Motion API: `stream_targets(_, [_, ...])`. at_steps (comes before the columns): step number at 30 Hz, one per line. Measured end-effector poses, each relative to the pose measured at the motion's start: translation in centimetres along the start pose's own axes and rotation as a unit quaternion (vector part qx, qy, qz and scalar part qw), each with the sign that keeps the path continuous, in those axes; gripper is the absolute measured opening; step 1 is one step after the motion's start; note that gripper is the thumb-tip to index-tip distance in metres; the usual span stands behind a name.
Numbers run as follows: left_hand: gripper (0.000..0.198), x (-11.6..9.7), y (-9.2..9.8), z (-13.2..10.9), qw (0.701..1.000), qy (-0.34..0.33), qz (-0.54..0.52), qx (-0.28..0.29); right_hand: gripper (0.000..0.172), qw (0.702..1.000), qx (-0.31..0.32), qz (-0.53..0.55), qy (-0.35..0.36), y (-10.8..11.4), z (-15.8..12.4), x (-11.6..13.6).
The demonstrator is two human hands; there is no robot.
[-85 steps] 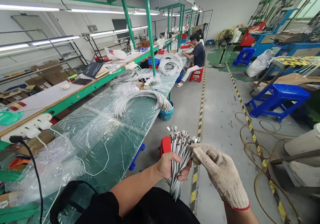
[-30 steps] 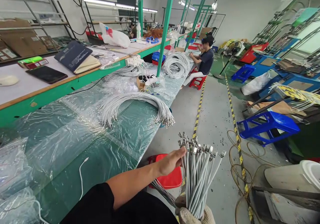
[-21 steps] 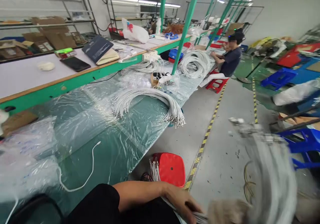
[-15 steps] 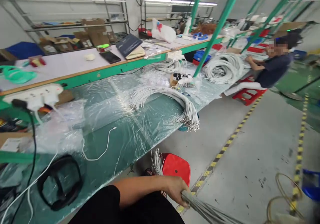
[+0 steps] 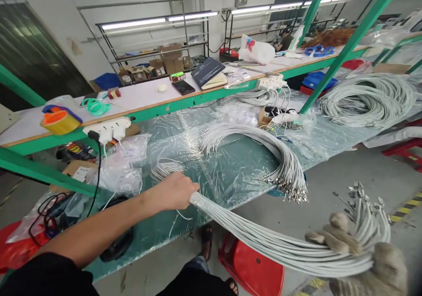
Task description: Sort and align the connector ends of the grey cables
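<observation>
a black sleeve (image 5: 49, 274) is closest, low on the left. the right hand (image 5: 365, 254) wears a knitted glove, and its grip is wrapped round a bundle of grey cables (image 5: 260, 234) near the end with shiny metal tips (image 5: 358, 195). the left hand (image 5: 174, 190) is bare, and its grip is squeezed tight round the same bundle near its other end. between the two hands the bundle sags in a long curve, partly in front of a red stool (image 5: 253, 274). past the left hand, the loose ends fan out over the green worktop (image 5: 231, 168); i cannot tell if they touch it. clear plastic is spread on it.

farther in, a second bundle of cables (image 5: 283, 155) lies bent like an arch, with metal tips by the edge. a big coil of cables (image 5: 395, 96) lies to the right. on the higher white worktop (image 5: 141, 100) behind are a black phone (image 5: 183, 87) and a dark notebook (image 5: 206, 72). at the back, cardboard boxes (image 5: 171, 58) sit under a bright tube lamp (image 5: 133, 24).
</observation>
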State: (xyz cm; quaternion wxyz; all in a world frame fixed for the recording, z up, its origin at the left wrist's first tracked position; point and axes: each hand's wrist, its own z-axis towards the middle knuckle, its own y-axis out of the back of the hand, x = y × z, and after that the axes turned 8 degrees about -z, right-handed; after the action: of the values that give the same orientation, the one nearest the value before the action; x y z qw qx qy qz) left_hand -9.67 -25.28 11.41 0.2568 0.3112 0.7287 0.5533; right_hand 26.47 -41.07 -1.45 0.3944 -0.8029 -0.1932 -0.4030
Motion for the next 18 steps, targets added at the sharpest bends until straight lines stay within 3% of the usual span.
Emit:
stream_targets(3, [0.02, 6.6, -0.8, 1.3, 0.997, 0.06, 0.037, -0.016, 0.06, 0.994, 0.081, 0.047, -0.054, -5.6, 5.4, -1.3])
stream_targets(4, [0.022, 9.0, -1.6, 1.9, 0.995, 0.087, 0.031, -0.029, 0.053, 0.993, 0.088, 0.053, -0.059, -7.6, 7.4, -2.1])
stream_targets(7, [0.028, 14.8, -5.3, 3.9, 0.981, 0.187, -0.023, -0.04, 0.03, 0.987, 0.122, 0.036, -0.102, -13.4, 13.3, -6.3])
stream_targets(9, [0.03, 17.0, -8.9, 5.7, 0.976, 0.214, -0.041, -0.02, 0.022, 0.984, 0.109, -0.026, -0.141, -16.3, 16.6, -10.2])
stream_targets(11, [0.029, 17.6, -12.9, 7.5, 0.97, 0.236, -0.055, 0.005, 0.022, 0.978, 0.081, -0.103, -0.161, -18.2, 19.0, -14.1])
stream_targets(14, [0.026, 16.7, -18.8, 10.0, 0.961, 0.261, -0.084, 0.036, 0.025, 0.972, 0.048, -0.158, -0.169, -19.4, 21.2, -18.6])
stream_targets(18, [0.03, 14.9, -24.2, 12.2, 0.952, 0.278, -0.123, 0.036, 0.026, 0.951, 0.028, -0.262, -0.164, -19.3, 23.3, -20.5])
